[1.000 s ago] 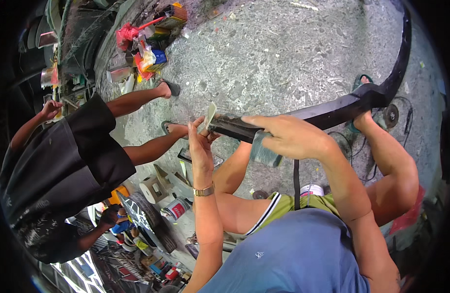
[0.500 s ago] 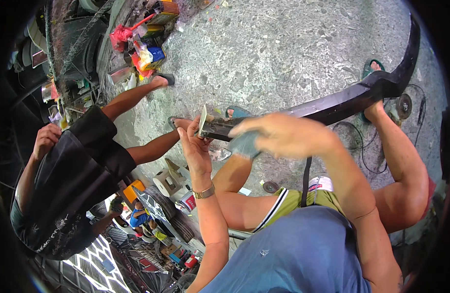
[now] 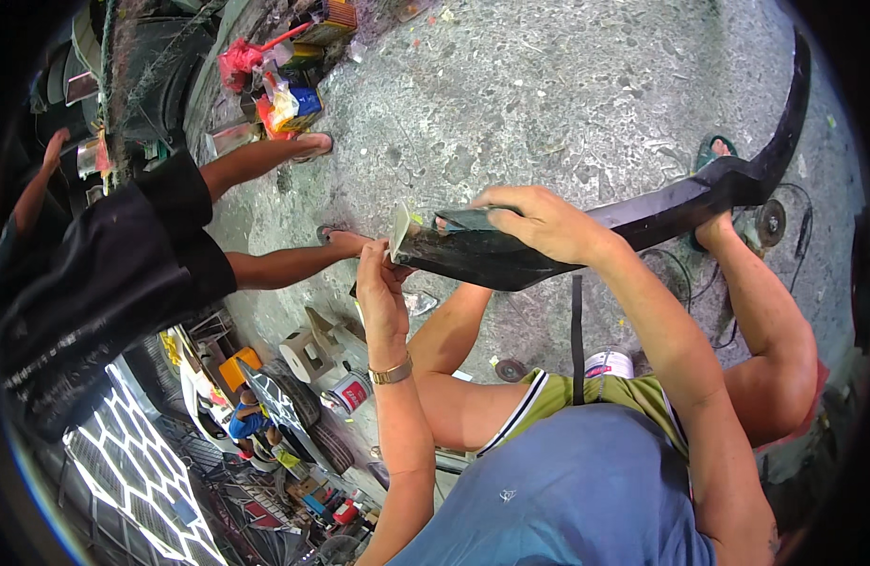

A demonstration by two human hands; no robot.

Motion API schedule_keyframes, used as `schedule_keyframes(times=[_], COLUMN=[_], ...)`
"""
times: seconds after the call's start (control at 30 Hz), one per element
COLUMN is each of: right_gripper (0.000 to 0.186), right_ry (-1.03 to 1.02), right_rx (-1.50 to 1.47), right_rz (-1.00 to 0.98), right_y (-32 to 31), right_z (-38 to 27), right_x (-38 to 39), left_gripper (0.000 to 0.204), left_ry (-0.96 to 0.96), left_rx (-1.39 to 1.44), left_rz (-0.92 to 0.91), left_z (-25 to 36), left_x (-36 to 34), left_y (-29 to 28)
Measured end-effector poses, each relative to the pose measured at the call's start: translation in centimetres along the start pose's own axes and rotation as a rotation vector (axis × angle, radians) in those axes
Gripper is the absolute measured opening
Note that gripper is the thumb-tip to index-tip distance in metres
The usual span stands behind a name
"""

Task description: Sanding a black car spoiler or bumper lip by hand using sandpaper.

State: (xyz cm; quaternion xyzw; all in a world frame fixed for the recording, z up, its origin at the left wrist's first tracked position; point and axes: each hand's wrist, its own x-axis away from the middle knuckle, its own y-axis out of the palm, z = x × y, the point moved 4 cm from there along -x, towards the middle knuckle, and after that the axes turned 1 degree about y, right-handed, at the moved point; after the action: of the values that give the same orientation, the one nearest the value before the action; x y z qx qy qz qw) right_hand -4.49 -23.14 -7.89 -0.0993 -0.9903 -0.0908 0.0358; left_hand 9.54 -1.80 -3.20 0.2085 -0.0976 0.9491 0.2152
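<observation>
A long black car trim strip (image 3: 661,209), bent near its far right end, stretches from my hands across to the right over my legs. My left hand (image 3: 383,292) grips its left end, fingers curled behind it, beside a pale flap (image 3: 400,229). A watch is on that wrist. My right hand (image 3: 553,224) is closed over a dark grey sheet (image 3: 465,220) that looks like sandpaper, at the strip's far edge near the left end. Some of those fingers are hidden behind the sheet and strip.
An angle grinder (image 3: 771,224) with a cord lies by my right foot. A grinding disc (image 3: 510,370) and a white tub (image 3: 611,362) are near my lap. A co-worker in black shorts (image 3: 185,212) stands at left. Boxes and a red bag (image 3: 240,64) lie beyond.
My right hand has moved the sheet from the strip's near side up to its far edge. The strip's left part has tilted, showing more black face. The co-worker has shifted left.
</observation>
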Motion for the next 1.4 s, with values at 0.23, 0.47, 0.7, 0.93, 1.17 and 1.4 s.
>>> schedule_keyframes(times=[0.23, 0.47, 0.7, 0.93, 1.17, 1.4], right_gripper=[0.021, 0.028, 0.039, 0.033, 0.037, 0.042], right_ry=[0.113, 0.323, 0.489, 0.481, 0.205, -0.171], right_rx=[0.331, 0.337, -0.309, -0.283, 0.531, 1.288], right_rz=[-0.102, 0.067, -0.049, 0.131, -0.002, -0.209], right_y=[-1.3, -2.6, -3.0, -3.1, -1.7, 5.7], right_z=[0.8, 5.7, 7.8, 3.2, -9.8, -19.0], right_x=[0.3, -0.3, -0.3, 0.3, 0.6, 0.4], left_gripper=[0.014, 0.024, 0.038, 0.084, 0.089, 0.046], left_ry=[0.03, -0.124, -0.386, -0.113, -0.036, 0.209], left_rx=[-0.049, 0.008, 0.445, 0.204, 0.354, 0.15], left_rz=[-0.017, -0.029, -0.146, -0.079, -0.067, -0.04], left_z=[-0.2, -3.0, -4.1, -3.4, -3.2, -3.7], left_x=[0.2, -2.3, -1.4, 3.9, 4.8, 4.9], left_y=[0.4, 0.0, -0.2, 3.5, 5.7, 6.1])
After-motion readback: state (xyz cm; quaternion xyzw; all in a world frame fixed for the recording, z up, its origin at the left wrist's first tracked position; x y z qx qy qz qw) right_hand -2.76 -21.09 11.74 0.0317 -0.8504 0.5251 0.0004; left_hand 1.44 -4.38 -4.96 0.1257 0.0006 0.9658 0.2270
